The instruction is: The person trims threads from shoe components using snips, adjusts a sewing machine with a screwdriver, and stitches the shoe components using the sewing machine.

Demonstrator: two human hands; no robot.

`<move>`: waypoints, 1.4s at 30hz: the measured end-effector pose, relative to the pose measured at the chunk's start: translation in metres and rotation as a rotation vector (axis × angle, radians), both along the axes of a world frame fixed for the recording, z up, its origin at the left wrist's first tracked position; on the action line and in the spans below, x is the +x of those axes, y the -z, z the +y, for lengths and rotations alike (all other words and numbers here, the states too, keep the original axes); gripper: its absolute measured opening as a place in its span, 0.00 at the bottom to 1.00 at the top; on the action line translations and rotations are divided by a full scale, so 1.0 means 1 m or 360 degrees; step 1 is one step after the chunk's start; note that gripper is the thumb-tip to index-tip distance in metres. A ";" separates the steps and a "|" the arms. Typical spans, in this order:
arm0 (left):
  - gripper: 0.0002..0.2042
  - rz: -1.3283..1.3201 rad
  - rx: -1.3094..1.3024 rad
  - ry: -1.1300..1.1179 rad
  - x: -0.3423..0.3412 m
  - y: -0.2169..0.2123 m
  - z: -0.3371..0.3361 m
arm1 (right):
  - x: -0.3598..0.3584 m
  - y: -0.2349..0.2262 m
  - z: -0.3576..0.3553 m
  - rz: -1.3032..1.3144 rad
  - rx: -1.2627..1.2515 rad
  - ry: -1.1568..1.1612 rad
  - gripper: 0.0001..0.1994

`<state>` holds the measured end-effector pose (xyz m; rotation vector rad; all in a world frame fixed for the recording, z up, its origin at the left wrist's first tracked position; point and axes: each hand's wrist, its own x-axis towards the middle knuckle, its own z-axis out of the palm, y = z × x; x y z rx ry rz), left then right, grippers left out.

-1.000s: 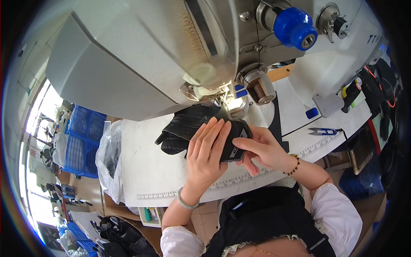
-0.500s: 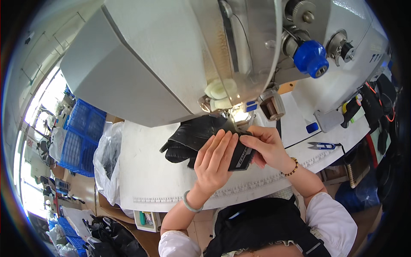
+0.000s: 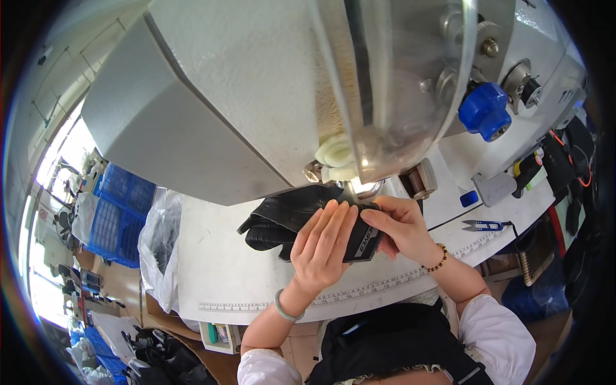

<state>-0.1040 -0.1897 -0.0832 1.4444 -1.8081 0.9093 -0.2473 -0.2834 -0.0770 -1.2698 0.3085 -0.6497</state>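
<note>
A black glove [image 3: 282, 215], with finger-like folds toward the left and a light printed patch on its cuff, lies on the white table beneath the head of a sewing machine [image 3: 224, 96]. My left hand [image 3: 323, 247] rests flat on the glove, its fingers stretched out side by side toward the machine's lit needle area. The cuff edge is pinched in my right hand [image 3: 401, 228], thumb on top and other fingers partly underneath, just right of the left fingertips. The needle itself is hidden behind the clear guard [image 3: 398, 128].
Thread snips [image 3: 486, 226] lie to the right on the table [image 3: 218, 269], whose front edge carries a ruler strip. A clear plastic bag [image 3: 160, 250] hangs at the left edge, near blue crates [image 3: 115, 218]. A box of black pieces [image 3: 170, 359] stands lower left.
The machine head appears slightly lower, and its guard and blue knob farther right, as the view shifts. Both hands keep nearly the same hold on the glove.
</note>
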 end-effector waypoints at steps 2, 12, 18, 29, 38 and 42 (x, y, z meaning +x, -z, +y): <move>0.15 -0.0018 -0.0033 0.0005 0.001 -0.001 -0.002 | 0.000 0.000 -0.001 0.0095 0.0111 -0.0003 0.13; 0.15 -0.0081 -0.0100 0.0020 0.004 -0.001 -0.007 | -0.003 0.001 -0.002 0.0041 0.0118 -0.0079 0.13; 0.15 -0.0053 -0.0005 -0.0031 0.007 -0.003 -0.007 | 0.003 0.001 -0.001 -0.0004 0.0207 -0.0020 0.11; 0.18 0.0063 -0.0056 0.0080 0.017 0.000 -0.012 | 0.008 -0.008 -0.028 0.0076 -0.0222 0.0801 0.14; 0.18 -0.0092 -0.0172 0.0097 0.004 -0.007 -0.012 | 0.067 0.032 -0.111 0.0036 0.0175 -0.0151 0.04; 0.13 -0.0190 -0.0232 0.0152 0.014 -0.007 -0.015 | 0.068 0.045 -0.121 0.0085 0.0535 -0.0313 0.05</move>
